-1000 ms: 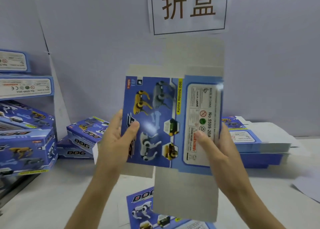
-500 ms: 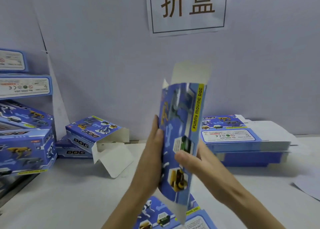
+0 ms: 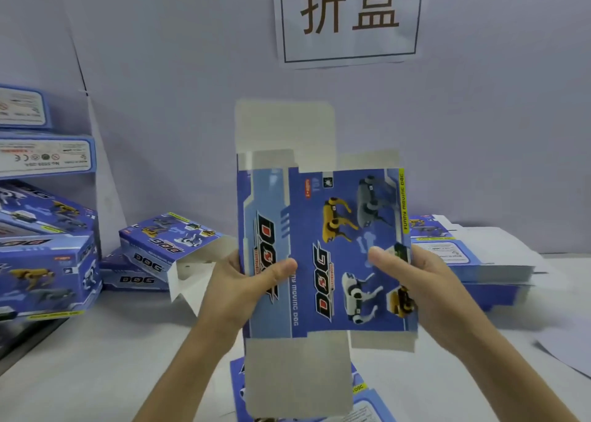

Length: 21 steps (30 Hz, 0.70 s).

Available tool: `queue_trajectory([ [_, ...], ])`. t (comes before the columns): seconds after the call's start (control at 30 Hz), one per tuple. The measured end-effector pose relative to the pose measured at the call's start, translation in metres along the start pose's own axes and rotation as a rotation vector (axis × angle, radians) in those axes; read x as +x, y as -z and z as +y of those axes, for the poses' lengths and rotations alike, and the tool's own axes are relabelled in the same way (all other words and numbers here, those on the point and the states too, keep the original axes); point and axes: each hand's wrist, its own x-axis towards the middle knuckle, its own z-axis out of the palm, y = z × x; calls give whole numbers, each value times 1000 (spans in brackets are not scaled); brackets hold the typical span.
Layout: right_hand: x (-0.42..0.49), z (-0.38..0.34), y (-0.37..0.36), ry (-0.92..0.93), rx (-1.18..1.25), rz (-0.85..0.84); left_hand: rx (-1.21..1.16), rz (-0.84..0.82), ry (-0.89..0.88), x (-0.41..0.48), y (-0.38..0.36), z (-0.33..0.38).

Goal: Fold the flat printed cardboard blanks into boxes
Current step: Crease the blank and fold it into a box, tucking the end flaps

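Gripping the flat blank (image 3: pixel 332 230) upright mid-view, 9 o'clock edge in the left hand (image 3: pixel 233 290), 3 o'clock edge in the right hand (image 3: pixel 430 289), thumbs on print, seemingly about to open it, next pushing both edges inward into a tube.

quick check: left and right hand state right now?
Left hand: grips the cardboard blank at its left edge, thumb on the printed face.
Right hand: grips the same blank at its right edge, thumb on front.

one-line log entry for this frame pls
phase: pre-fold | blank: upright, flat, flaps unfolded | left hand: grips left edge | right hand: grips right edge
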Motion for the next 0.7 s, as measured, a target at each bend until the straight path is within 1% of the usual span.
queue_trajectory([
  [0.07,1,2,-2,58,-39,105,-7,27,-17,-2,-7,-1],
  [0.13,2,4,-3,68,-39,152,2,16,-12,-3,-7,3],
  [0.27,2,3,2,2,-9,104,-15,-55,9,-2,2,8],
  [0.37,2,1,5,-9,-17,131,-57,-79,36,-2,1,6],
  [0.47,1,-1,7,25,-13,136,-44,-89,42,-4,-2,4],
  [0.6,2,0,8,35,-72,139,-70,-67,31,-4,-7,1],
  [0.7,1,0,11,-4,-96,123,-79,-72,32,-4,-7,1],
])
